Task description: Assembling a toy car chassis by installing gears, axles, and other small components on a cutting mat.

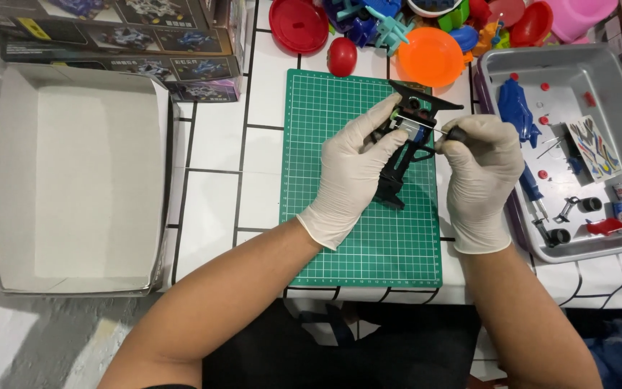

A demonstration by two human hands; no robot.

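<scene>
Left hand (354, 169), white latex glove: grip closed around a black plastic toy-car chassis (403, 155), held tilted above the green cutting mat (340, 238). Right hand (480, 169), gloved alike: grip pinched on a small black-handled screwdriver (449, 134), thin metal tip meeting the chassis by its silver motor. Best kept steady, driver square to the screw, light pressure. Mat: gridded, matte, on white tiled table (217, 194). Right: grey metal tray (613, 79) of blue and red parts. Left: open cardboard box (80, 173). Beyond: glossy plastic toy dishes (430, 56).
</scene>
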